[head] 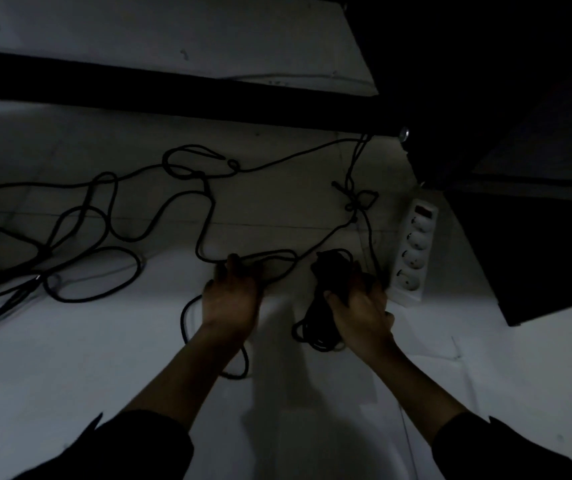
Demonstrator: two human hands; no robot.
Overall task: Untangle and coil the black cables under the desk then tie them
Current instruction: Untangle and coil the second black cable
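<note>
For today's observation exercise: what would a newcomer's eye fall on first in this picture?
First, the two hands in the middle: the right hand grips a coiled bundle of black cable, the left hand holds a loose cable that sprawls in loops across the pale floor. A white power strip lies at right.

the loose black cables (69, 216) run off the left edge, their ends unseen. the right hand (360, 306) hides the middle of the coiled bundle (326, 296); dim light blurs its separate turns.

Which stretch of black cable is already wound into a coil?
The coiled bundle gripped in the right hand, beside the white power strip; the loose cable sprawls in loops left of the left hand.
</note>
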